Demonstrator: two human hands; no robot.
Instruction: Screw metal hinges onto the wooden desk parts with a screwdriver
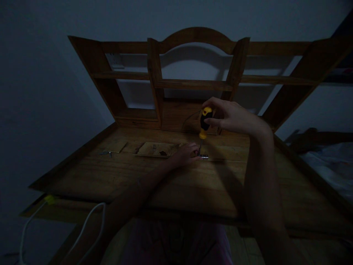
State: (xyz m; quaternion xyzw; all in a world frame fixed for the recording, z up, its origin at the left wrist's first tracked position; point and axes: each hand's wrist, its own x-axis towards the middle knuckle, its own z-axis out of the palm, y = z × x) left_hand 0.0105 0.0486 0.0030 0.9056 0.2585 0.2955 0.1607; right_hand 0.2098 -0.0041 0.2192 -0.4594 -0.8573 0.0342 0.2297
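My right hand is closed around the yellow and black handle of a screwdriver. The screwdriver stands nearly upright, its shaft pointing down at a small shiny metal piece on the desk. My left hand rests low on the desktop, its fingers pinching the left end of that metal piece beside the screwdriver's tip. Whether the tip sits in a screw is too dark and small to tell. Just left of my left hand lies a flat, worn board with dark stains.
The wooden desk has a shelf unit at its back. Several small metal pieces lie at the left beside a thin flat piece. A white cable hangs at the front left. Light fabric is at the right.
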